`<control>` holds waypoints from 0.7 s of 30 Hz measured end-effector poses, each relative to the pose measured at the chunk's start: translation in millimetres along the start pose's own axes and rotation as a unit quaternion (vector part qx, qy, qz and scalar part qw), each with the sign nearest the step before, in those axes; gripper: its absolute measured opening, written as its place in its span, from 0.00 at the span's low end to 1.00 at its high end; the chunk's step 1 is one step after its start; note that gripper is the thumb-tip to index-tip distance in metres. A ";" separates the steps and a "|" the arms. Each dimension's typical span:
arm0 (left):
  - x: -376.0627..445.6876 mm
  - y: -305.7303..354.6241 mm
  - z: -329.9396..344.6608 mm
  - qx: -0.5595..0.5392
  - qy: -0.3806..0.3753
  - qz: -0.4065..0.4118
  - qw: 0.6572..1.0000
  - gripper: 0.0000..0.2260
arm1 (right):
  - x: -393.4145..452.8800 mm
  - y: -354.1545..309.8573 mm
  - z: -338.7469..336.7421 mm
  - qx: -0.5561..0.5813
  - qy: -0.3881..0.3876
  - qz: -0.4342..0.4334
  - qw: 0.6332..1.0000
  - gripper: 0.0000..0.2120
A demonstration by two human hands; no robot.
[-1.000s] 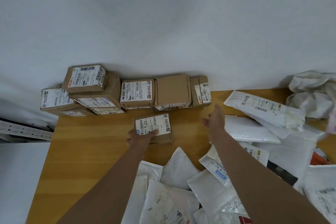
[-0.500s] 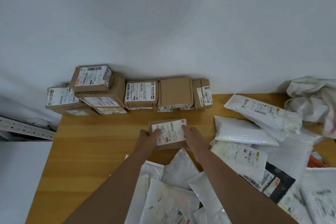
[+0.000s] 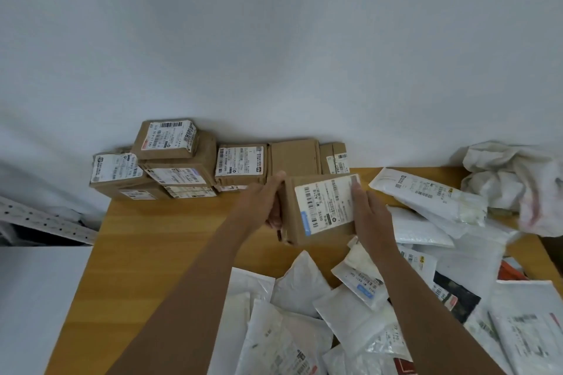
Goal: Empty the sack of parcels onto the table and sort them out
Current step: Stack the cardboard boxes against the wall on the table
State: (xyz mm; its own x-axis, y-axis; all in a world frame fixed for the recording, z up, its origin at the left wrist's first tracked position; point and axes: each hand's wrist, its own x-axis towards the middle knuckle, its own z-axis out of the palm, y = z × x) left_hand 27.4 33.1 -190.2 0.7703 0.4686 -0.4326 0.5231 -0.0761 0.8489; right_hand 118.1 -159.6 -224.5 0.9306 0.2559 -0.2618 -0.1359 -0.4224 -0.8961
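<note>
Both hands have the brown cardboard box (image 3: 320,208) up off the wooden table (image 3: 170,253), label facing the camera: the left hand (image 3: 263,202) curls round its left edge, the right hand (image 3: 370,216) grips the right edge with fingers laid across the label. Behind it, a row of stacked cardboard boxes (image 3: 182,161) sits tight against the plain white wall (image 3: 274,39). White mailer bags (image 3: 350,313) sprawl over the table's near and right side, and a crumpled white sack (image 3: 518,176) slumps at the far right.
</note>
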 end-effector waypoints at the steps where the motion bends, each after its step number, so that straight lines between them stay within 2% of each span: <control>1: 1.8 7.5 -3.3 -0.010 0.018 0.010 1.000 0.31 | 0.5 -10.2 -2.0 0.004 0.007 -0.022 1.000 0.22; 6: 15.1 35.8 -13.7 -0.053 0.094 0.100 0.989 0.23 | 17.5 -53.3 -5.7 0.016 0.017 -0.118 0.993 0.14; 10: 30.6 40.4 -17.3 -0.065 0.129 0.119 0.982 0.16 | 42.4 -57.8 -1.9 -0.001 -0.022 -0.132 0.991 0.11; 15: 33.4 34.0 -11.4 -0.060 0.123 0.118 0.984 0.11 | 62.9 -45.5 6.2 -0.031 -0.076 -0.126 0.989 0.16; 18: 26.1 38.4 -9.7 -0.082 0.083 0.165 0.979 0.13 | 62.1 -49.3 8.7 -0.008 -0.050 -0.144 0.988 0.15; 21: 36.7 33.5 -10.4 -0.083 0.094 0.162 0.979 0.12 | 56.8 -67.6 8.6 0.037 -0.061 -0.146 0.987 0.11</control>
State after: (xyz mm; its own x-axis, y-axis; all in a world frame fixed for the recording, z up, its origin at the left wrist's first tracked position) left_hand 69.5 56.9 -174.5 0.7968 0.5985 -0.0829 0.1843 -0.1101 0.9767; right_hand 177.2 -109.0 -181.9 0.8867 0.4615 -0.0265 0.1023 -0.2519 -0.9623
